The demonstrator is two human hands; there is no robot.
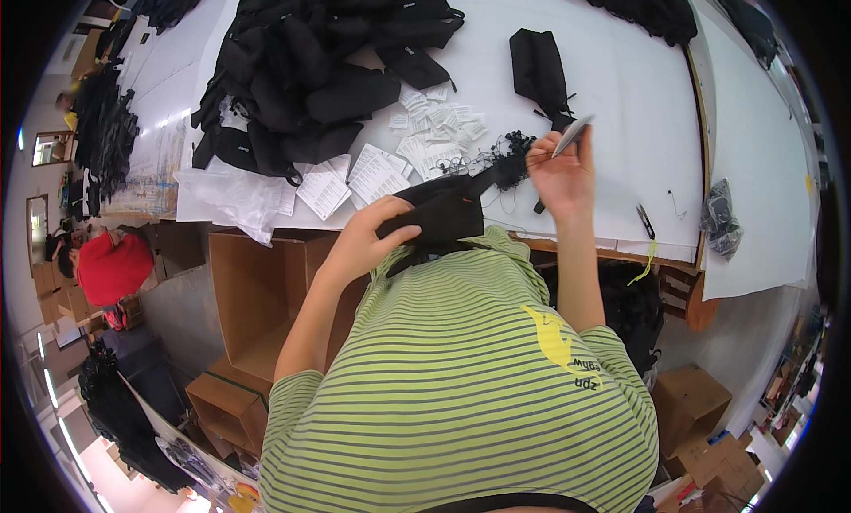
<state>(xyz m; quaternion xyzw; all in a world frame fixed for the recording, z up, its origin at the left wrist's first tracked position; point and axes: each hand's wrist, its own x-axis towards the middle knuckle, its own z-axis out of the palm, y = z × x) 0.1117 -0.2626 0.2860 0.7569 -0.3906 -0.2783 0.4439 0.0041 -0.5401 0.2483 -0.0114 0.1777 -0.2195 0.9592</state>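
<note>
My left hand (pixel 377 234) grips a black fabric pouch (pixel 446 219) at the table's front edge, close against my striped shirt. Fingers lie over the pouch's left side, with the thumb beneath. Raised above the table to the right, my right hand (pixel 565 174) pinches a small white tag (pixel 574 135) between thumb and fingers. A tangle of black cords (pixel 512 163) with small beads lies between the two hands. Just beyond the right hand, another black pouch (pixel 537 68) rests alone on the white tabletop (pixel 620 132).
A large heap of black pouches (pixel 310 79) covers the far left. Printed white slips (pixel 443 128), paper sheets (pixel 324 190) and a clear plastic bag (pixel 232 194) lie before it. Snips (pixel 645 221) with a yellow cord lie right. Cardboard boxes (pixel 257 291) stand below; a person in red (pixel 113 263) is left.
</note>
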